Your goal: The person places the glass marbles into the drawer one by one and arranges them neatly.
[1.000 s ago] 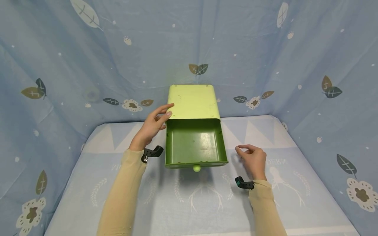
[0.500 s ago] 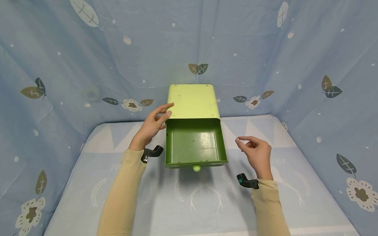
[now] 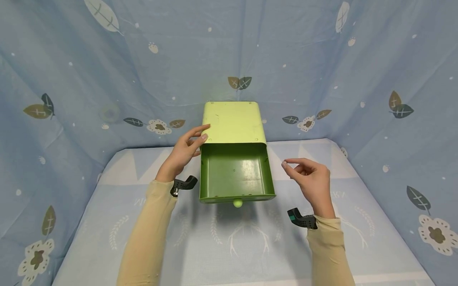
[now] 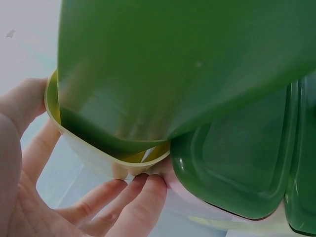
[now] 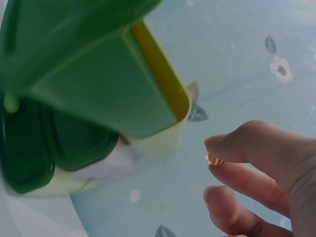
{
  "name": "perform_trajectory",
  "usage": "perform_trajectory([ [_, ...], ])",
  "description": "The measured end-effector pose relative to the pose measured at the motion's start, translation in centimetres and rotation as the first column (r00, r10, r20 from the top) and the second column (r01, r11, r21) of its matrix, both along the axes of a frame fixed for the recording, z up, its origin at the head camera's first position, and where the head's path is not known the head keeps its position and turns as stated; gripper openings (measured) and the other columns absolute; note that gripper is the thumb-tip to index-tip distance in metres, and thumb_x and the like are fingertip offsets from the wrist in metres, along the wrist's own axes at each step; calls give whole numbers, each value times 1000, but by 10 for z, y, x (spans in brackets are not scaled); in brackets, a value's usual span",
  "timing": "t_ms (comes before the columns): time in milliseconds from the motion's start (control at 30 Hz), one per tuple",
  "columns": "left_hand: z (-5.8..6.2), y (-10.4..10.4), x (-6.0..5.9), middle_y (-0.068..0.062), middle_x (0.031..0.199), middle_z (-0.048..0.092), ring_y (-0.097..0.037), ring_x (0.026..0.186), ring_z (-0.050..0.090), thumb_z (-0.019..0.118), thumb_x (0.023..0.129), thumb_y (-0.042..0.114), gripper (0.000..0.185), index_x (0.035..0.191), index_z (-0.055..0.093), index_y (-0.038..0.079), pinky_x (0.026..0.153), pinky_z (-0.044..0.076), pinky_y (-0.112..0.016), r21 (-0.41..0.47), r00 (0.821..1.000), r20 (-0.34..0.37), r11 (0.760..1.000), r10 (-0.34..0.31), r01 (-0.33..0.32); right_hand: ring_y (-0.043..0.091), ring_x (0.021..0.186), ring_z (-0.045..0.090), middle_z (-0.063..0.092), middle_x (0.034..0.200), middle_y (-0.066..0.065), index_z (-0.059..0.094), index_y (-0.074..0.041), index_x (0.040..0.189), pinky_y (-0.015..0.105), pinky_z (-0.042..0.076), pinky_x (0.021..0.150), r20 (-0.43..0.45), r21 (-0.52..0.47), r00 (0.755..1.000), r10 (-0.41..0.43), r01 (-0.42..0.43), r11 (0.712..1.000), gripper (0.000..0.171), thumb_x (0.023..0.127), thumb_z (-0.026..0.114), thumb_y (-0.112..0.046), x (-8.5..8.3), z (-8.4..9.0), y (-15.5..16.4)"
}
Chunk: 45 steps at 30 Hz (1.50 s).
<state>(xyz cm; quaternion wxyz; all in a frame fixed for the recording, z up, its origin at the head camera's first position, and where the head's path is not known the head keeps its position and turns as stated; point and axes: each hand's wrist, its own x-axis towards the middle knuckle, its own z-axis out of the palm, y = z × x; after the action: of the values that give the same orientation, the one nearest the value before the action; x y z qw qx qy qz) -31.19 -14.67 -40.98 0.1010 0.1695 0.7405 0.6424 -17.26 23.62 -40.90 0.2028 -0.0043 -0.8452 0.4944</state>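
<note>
A drawer cabinet with a yellow-green case stands at the far side of the table. Its top drawer, dark green with a round light green knob, is pulled out and shows a bare floor. My left hand rests on the case's left corner, thumb and index on top, other fingers spread along the side. To the right of the drawer, apart from it, my right hand pinches a tiny orange and white striped piece between thumb and index; the fingertips hide most of it.
Below the pulled-out drawer, further dark green drawer fronts sit pushed in. A blue curtain with leaves and flowers hangs behind and at both sides. A pale patterned cloth covers the table.
My right hand has risen and moved farther from me, still pinching beside the drawer. The left hand and the cabinet have stayed in place.
</note>
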Motion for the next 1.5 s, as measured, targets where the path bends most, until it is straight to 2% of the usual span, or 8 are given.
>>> perform_trajectory([
  [200,0,0,0,-14,161,37,-34,141,50,61,114,46,52,164,53,36,120,42,-65,1,1000,-5,1000,3,-3,23,61,56,69,74,6,89,-16,112,28,44,56,-38,31,997,64,-63,998,17,98,88,-25,-3,13,-4],
  [433,0,1,1,-12,159,38,-32,140,51,62,113,49,52,163,54,38,119,44,-64,-3,1000,0,1000,5,-5,22,64,62,69,74,5,89,-18,109,27,50,60,-63,60,991,114,-110,992,13,97,89,-23,-7,27,-11],
  [633,1,0,2,-12,160,37,-33,140,51,62,113,49,53,164,53,37,119,44,-65,1,1000,4,1000,-1,1,20,65,61,69,74,3,89,-16,110,24,51,60,-69,84,981,182,-177,981,15,96,90,-20,-10,37,-21],
  [933,1,0,1,-13,160,37,-33,140,51,61,113,49,53,164,53,37,119,43,-65,-4,1000,-8,1000,-8,8,20,65,56,66,70,-2,89,-19,104,27,46,60,-75,160,957,281,-266,950,8,96,90,-21,-19,48,-33],
  [1067,0,0,0,-14,161,37,-34,142,50,60,114,47,52,164,53,36,120,42,-66,-1,1000,-10,1000,-8,8,18,66,56,65,69,-5,88,-18,104,27,47,61,-100,204,943,317,-292,934,9,96,89,-15,-26,53,-38],
  [1267,0,0,0,-14,161,36,-34,143,49,59,115,45,51,164,53,35,121,41,-65,0,1000,-5,1000,-6,6,16,66,57,65,69,-8,88,-19,105,29,48,63,-115,246,915,388,-352,903,13,94,90,-12,-35,60,-46],
  [1500,1,1,1,-14,162,37,-34,143,49,60,115,45,51,164,52,34,121,40,-66,1,1000,-8,1000,-2,2,14,61,59,65,67,-10,88,-19,105,28,48,58,-97,264,878,469,-432,863,13,94,90,-11,-43,63,-54],
])
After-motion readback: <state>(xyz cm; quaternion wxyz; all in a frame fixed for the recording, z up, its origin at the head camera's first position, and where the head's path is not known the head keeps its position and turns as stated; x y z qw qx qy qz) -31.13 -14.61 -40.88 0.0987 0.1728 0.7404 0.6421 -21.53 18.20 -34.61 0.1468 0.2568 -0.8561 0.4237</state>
